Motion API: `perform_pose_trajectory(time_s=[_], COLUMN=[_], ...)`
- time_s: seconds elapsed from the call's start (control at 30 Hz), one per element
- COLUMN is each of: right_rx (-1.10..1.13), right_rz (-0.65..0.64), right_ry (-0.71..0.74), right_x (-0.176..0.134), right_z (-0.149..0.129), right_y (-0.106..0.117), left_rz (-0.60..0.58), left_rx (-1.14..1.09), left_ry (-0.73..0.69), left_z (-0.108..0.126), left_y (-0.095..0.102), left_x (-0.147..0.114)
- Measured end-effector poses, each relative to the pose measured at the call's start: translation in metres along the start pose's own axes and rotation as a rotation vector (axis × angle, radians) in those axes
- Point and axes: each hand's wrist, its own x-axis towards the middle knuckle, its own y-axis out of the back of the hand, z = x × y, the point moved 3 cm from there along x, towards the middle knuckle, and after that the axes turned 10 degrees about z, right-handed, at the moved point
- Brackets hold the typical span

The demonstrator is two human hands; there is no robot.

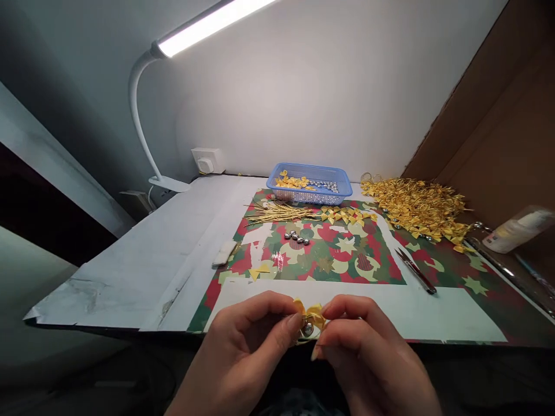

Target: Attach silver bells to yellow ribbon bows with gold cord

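Just over the table's front edge, my left hand (255,344) pinches a yellow ribbon bow (313,314) between thumb and fingertips. A small silver jingle bell (307,329) hangs at the bow's middle, with thin gold wire around it. From the other side, my right hand (368,341) is closed, its fingertips at the bow's right loop and the wire. Farther back lie several loose silver bells (296,237). Behind them are a bundle of gold twist ties (281,212) and a row of yellow bows (347,215).
A blue basket (342,176) with bows and bells stands by the wall. Finished-looking gold bows form a heap (418,208) at right. Tweezers-like snips (416,273) lie near a bottle (515,231). A white lamp (143,127) is clamped at left; a folded white pad (224,253) lies nearer.
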Motion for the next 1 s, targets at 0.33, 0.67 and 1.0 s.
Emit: perform_pose_trajectory(time_s=[0.33, 0.67, 1.0], right_rx=[-0.379, -0.452, -0.426], right_rz=[0.066, 0.040, 0.056], right_ry=[0.333, 0.439, 0.435], right_x=[-0.0052, -0.0053, -0.0057], right_z=[0.0038, 0.0091, 0.0107], right_y=[-0.0049, -0.0085, -0.0104], left_rz=[0.073, 0.148, 0.142], left_rx=[-0.099, -0.081, -0.091], left_ry=[0.059, 0.068, 0.058], left_z=[0.0027, -0.0005, 0.0015], left_y=[0.0002, -0.0004, -0.0014], left_x=[0.0002, 0.0010, 0.0016])
